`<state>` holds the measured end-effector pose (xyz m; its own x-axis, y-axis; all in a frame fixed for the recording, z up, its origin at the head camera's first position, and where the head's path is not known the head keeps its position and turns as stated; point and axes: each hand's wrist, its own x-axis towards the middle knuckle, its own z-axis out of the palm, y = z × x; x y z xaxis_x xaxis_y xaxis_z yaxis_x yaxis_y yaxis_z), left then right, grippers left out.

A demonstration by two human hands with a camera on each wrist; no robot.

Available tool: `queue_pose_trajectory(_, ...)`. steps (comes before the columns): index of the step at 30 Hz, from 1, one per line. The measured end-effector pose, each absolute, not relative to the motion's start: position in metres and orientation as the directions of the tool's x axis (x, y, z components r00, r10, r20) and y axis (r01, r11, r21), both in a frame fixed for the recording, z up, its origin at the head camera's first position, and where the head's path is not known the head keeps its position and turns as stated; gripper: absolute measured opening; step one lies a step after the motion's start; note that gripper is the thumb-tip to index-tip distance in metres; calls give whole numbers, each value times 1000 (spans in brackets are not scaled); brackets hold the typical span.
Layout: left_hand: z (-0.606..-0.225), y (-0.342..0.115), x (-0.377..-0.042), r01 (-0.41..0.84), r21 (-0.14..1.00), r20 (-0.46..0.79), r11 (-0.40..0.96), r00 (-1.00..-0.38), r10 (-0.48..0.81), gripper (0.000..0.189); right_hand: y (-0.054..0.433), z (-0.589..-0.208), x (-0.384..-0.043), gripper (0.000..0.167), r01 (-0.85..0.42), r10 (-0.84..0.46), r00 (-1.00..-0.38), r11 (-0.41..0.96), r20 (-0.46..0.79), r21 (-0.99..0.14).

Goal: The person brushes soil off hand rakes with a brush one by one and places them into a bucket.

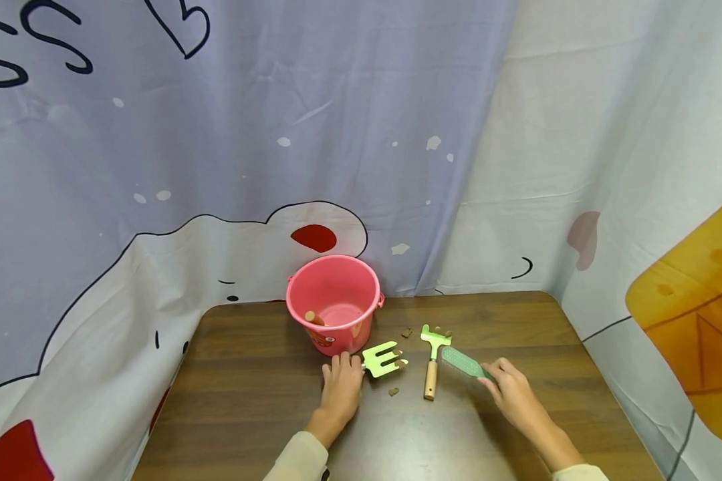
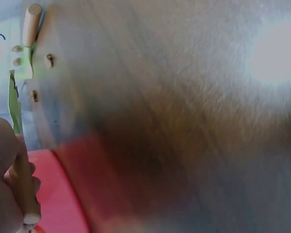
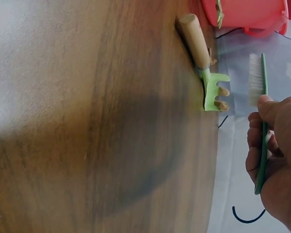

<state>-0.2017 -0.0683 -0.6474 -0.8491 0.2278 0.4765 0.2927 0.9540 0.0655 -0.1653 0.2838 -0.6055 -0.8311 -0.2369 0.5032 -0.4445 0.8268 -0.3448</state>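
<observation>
My left hand (image 1: 341,386) grips the wooden handle (image 2: 22,187) of a small hand fork (image 1: 380,361) with light green tines, in front of the pink bucket. Brown crumbs of dirt cling to the tine tips. In my right hand (image 1: 513,395) is a green brush (image 3: 264,77) with white bristles, its head pointing left toward a small hand rake. The rake (image 1: 434,354) lies on the table, its light green head away from me and brown clumps on its teeth. Fingers and thumb wrap the brush handle (image 3: 263,162) in the right wrist view.
The pink bucket (image 1: 366,337) stands at the table's back edge, with a wooden handle (image 1: 314,318) inside it. Small brown clumps (image 1: 394,391) lie on the brown wooden table (image 1: 247,414) between the tools. A printed curtain (image 1: 247,133) hangs right behind the table.
</observation>
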Motion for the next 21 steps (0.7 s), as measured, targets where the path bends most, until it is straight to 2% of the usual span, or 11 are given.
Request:
queue_pose_trajectory(6,-632,-71,-198,319,5,481,948,-832,278,21,279,-600,-166,31,-453,-234,-819,824,525,-340)
queue_pose_trajectory(12,-618,-70,-193,352,-7,485,936,-818,311,16,274,-592,-166,31,-469,-233,-798,818,555,-332)
queue_pose_trajectory(21,-604,-65,-189,382,-27,520,924,-784,339,23,259,-575,-164,31,-500,-240,-770,802,591,-327)
